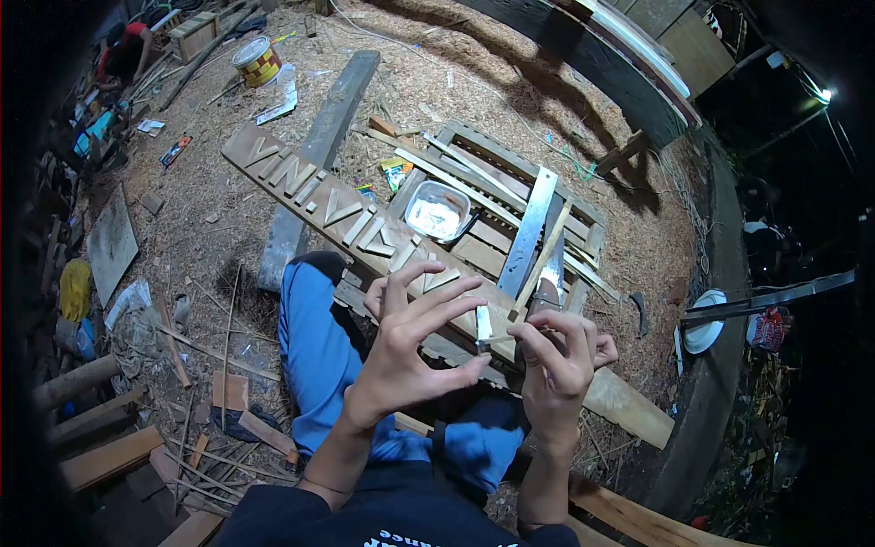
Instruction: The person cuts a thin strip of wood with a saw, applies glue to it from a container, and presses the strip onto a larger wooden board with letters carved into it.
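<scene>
My left hand (410,339) has its thumb and a fingertip at the two ends of a small wood piece (484,321), whose face is coated white; its other fingers are spread. Close by, my right hand (558,366) pinches a thin little stick (501,340), its tip touching or nearly touching the coated piece. Beneath both hands runs a long wooden board (244,146) with several wood strips (344,213) laid on it as raised letters. Beyond the board sits a plastic tub (437,211) of white paste.
A slatted wooden pallet (592,239) carries a handsaw (552,264), a metal-faced strip (529,228) and narrow slats. A thick plank (351,91) lies under the board's left part. A paint bucket (256,62) stands on shavings. Offcuts (264,432) litter the left. Another person (128,50) is far left.
</scene>
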The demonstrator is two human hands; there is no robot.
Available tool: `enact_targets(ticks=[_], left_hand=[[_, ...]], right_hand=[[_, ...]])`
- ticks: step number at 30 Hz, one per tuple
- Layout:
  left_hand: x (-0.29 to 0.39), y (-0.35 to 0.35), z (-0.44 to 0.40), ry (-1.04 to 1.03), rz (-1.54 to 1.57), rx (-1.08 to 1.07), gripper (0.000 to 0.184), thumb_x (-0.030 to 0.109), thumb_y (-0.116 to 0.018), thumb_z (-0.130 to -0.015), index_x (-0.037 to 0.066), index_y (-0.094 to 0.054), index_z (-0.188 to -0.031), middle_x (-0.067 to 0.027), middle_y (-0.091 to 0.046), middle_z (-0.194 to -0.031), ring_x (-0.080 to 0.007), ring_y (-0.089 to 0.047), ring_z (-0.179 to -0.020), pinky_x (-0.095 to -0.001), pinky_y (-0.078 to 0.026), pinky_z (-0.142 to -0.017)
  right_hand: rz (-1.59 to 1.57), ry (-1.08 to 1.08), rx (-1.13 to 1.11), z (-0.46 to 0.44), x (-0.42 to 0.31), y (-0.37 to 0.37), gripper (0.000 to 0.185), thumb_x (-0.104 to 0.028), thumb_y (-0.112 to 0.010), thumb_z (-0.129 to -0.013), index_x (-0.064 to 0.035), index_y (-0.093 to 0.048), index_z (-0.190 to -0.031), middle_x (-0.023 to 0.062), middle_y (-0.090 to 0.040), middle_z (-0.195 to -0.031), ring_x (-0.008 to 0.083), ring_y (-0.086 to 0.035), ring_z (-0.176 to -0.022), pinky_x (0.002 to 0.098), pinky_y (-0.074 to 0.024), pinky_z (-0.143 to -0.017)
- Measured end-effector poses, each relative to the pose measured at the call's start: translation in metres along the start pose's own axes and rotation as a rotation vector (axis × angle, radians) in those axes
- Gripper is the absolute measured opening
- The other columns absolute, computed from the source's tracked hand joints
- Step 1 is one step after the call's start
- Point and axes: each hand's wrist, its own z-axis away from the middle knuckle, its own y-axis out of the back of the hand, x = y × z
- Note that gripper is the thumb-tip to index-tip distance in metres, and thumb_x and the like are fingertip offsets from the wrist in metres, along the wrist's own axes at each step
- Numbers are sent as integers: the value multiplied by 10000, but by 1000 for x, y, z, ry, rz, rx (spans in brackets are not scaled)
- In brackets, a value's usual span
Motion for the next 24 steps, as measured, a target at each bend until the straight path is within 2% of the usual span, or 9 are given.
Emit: enact_targets(ticks=[2, 4, 7, 11, 13, 16, 17, 19, 24], left_hand=[[-1, 1, 0, 5, 0, 1, 618, 299, -883, -666, 157, -753, -1253, 2, -685, -1402, -269, -459, -1399, -454, -199, -1149], [-1, 1, -1, 7, 1, -3, 620, 299, -885, -665, 153, -753, -1253, 1, -686, -1400, -269, -460, -1399, -454, -199, -1150], [-1, 0, -1, 4, -2, -15, 623, 298, -890, -662, 148, -754, -1252, -1, -689, -1398, -273, -461, -1398, -454, -199, -1151], [-1, -2, -1, -4, 17, 0, 626, 297, -896, -661, 142, -754, -1250, -10, -697, -1387, -277, -466, -1397, -455, -198, -1154], [-3, -1, 0, 3, 23, 7, 628, 300, -897, -660, 139, -754, -1250, -13, -699, -1383, -278, -469, -1396, -454, -199, -1155], [-6, 0, 0, 0, 23, 18, 631, 303, -899, -659, 134, -755, -1249, -16, -705, -1374, -281, -473, -1397, -451, -201, -1158], [-6, 0, 0, 3, 26, 15, 633, 307, -901, -659, 132, -755, -1250, -17, -706, -1372, -283, -473, -1398, -451, -202, -1161], [-5, -1, 0, 2, 31, 9, 635, 311, -902, -659, 131, -755, -1250, -18, -708, -1370, -284, -473, -1400, -451, -203, -1163], [-4, 1, 0, -4, 55, 7, 632, 320, -905, -668, 124, -754, -1250, -20, -710, -1367, -292, -472, -1401, -460, -208, -1172]], right_hand=[[20, 8, -16, 2, 1, 4, 256, 8, -747, -789, -117, -791, -1007, 58, -665, -984, 269, -608, -971, 391, -481, -839], [40, -25, -33, 2, -2, 10, 126, -82, -742, -875, -99, -785, -992, 31, -665, -996, 225, -585, -1018, 378, -378, -920], [57, -20, 17, -3, -3, 9, 245, 4, -745, -786, -117, -791, -994, 53, -669, -996, 268, -610, -988, 400, -466, -853], [58, 2, 4, -5, -7, 3, 241, -5, -755, -781, -114, -791, -992, 56, -667, -991, 272, -611, -993, 405, -466, -865], [72, -2, -23, 0, -5, 2, 109, -115, -746, -878, -130, -787, -977, 7, -678, -1010, 221, -592, -1006, 391, -344, -928], [40, -9, -1, 4, -2, 5, 110, -121, -747, -882, -143, -791, -980, 0, -679, -1005, 208, -595, -1008, 395, -314, -938], [44, -11, -1, 3, -3, 7, 110, -121, -747, -882, -143, -791, -980, 0, -679, -1005, 208, -595, -1008, 395, -314, -938], [69, -15, 21, -2, -9, 10, 241, -3, -740, -792, -110, -797, -1001, 54, -673, -990, 281, -610, -986, 408, -472, -855], [74, 2, 22, -6, -12, 4, 234, -17, -747, -794, -128, -803, -991, 37, -675, -988, 262, -607, -977, 395, -429, -863]])
